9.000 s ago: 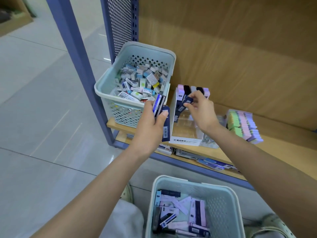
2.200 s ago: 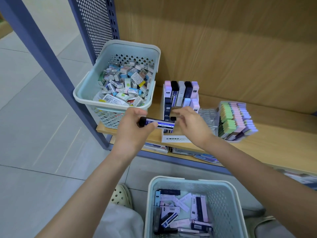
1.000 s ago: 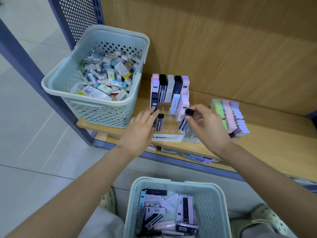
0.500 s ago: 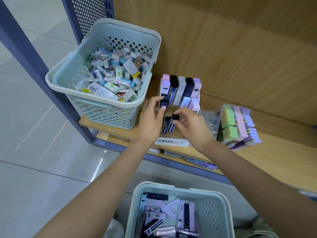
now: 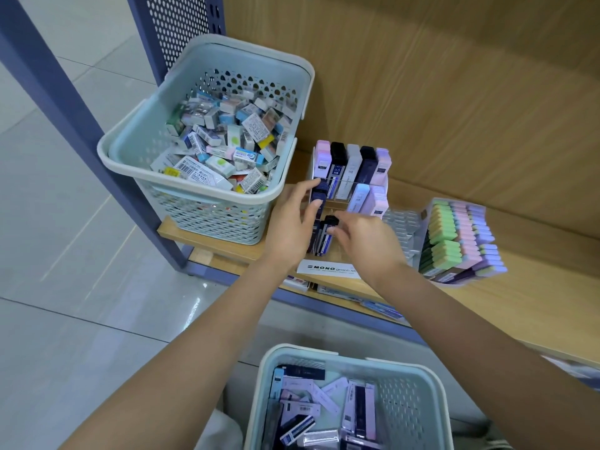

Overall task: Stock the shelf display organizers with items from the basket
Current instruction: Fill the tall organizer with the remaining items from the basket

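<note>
Two pale blue perforated baskets, one display organizer, one side rack.
Upper basket (image 5: 285,64): on wooden shelf (image 5: 535,297), left end; heaped with small boxed erasers (image 5: 224,147), mixed colours, barcodes up.
Lower basket (image 5: 418,381): on floor below shelf, at bottom edge of view; loose flat lead cases (image 5: 324,414), lilac, navy, black, lying at all angles.
Display organizer (image 5: 331,269): clear, tiered, white "MONO graph" front label, just right of upper basket. Back tier: five upright cases, pink, black, grey, navy, lilac. Middle tier: navy case at left, two pale cases at right. Front tier: dark cases (image 5: 322,240) upright at left.
Left hand (image 5: 289,227): fingers spread against organizer's left side, tips on middle-tier navy case.
Right hand (image 5: 367,238): fingertips pinched on black cap of front-tier dark case.
Side rack (image 5: 461,238): right of organizer, rows of green, pink and purple blocks.
</note>
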Demonstrator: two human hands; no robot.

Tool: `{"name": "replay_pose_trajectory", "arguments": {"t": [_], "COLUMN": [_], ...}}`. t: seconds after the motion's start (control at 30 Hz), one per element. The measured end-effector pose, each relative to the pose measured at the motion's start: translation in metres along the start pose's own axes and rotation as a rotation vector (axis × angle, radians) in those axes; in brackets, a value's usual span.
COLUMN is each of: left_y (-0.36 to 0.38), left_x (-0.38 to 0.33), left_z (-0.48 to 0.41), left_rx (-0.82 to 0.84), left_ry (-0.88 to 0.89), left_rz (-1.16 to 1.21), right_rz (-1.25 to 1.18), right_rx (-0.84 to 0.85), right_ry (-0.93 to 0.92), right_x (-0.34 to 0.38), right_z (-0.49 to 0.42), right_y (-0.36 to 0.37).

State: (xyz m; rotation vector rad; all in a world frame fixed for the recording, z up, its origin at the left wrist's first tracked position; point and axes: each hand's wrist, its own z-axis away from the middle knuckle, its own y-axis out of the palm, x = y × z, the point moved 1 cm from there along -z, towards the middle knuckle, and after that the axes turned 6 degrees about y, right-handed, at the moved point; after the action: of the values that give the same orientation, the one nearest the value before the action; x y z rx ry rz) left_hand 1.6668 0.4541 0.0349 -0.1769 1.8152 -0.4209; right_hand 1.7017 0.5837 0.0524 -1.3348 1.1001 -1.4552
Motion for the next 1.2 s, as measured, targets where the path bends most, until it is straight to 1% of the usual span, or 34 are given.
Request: {"name": "replay_pose_trajectory", "arguments": {"t": [0.03, 0.07, 0.13, 0.2, 0.23, 0.33, 0.43, 0.5, 0.6, 0.67, 0.73, 0.83, 1.03, 1.13, 1.2], "left_y": [0.0, 0.0, 0.0, 0.0, 0.0, 0.0, 0.001, 0.002, 0.002, 0.002, 0.003, 0.005, 0.003, 0.001, 0.0], "left_x": [0.0, -0.001, -0.001, 0.0, 0.0, 0.0, 0.001, 0.002, 0.002, 0.001, 0.0, 0.001, 0.002, -0.002, -0.005], "left_z": [0.0, 0.0, 0.0, 0.0, -0.001, -0.001, -0.002, -0.002, -0.001, 0.0, 0.0, 0.0, -0.001, -0.001, 0.002], "left_rx": [0.002, 0.003, 0.0, 0.004, 0.009, 0.012, 0.007, 0.004, 0.008, 0.002, -0.007, -0.006, 0.03, 0.044, 0.061], "left_ry": [-0.005, -0.008, -0.007, -0.002, -0.002, -0.002, 0.017, 0.017, 0.019, 0.002, -0.016, 0.023, 0.039, 0.014, -0.007], "left_rz": [-0.001, -0.003, 0.0, -0.008, -0.02, -0.066, -0.092, -0.09, -0.077, -0.054, -0.065, -0.074, -0.088, -0.114, -0.159], "right_rz": [0.048, 0.04, -0.096, -0.274, -0.315, -0.278, -0.402, -0.429, -0.487, -0.53, -0.501, -0.391, -0.135, 0.045, 0.096], "right_rx": [0.005, 0.0, -0.029, -0.082, -0.096, -0.084, -0.058, -0.053, -0.113, -0.134, -0.077, -0.004, -0.054, -0.068, -0.081], "right_ry": [-0.02, -0.044, -0.072, -0.016, 0.018, 0.023, -0.01, 0.004, 0.05, 0.048, 0.036, 0.021, -0.043, -0.054, -0.044], "right_x": [0.003, 0.007, 0.013, 0.009, 0.004, -0.008, -0.007, -0.006, -0.008, -0.007, -0.007, -0.009, -0.002, 0.0, 0.001], "right_z": [0.0, 0.001, 0.002, 0.003, 0.005, 0.011, 0.011, 0.01, 0.013, 0.015, 0.014, 0.012, 0.009, 0.011, 0.014], "right_y": [-0.001, -0.003, -0.002, -0.002, -0.001, 0.0, 0.0, 0.002, 0.002, 0.001, 0.005, 0.012, 0.011, 0.012, 0.013]}}
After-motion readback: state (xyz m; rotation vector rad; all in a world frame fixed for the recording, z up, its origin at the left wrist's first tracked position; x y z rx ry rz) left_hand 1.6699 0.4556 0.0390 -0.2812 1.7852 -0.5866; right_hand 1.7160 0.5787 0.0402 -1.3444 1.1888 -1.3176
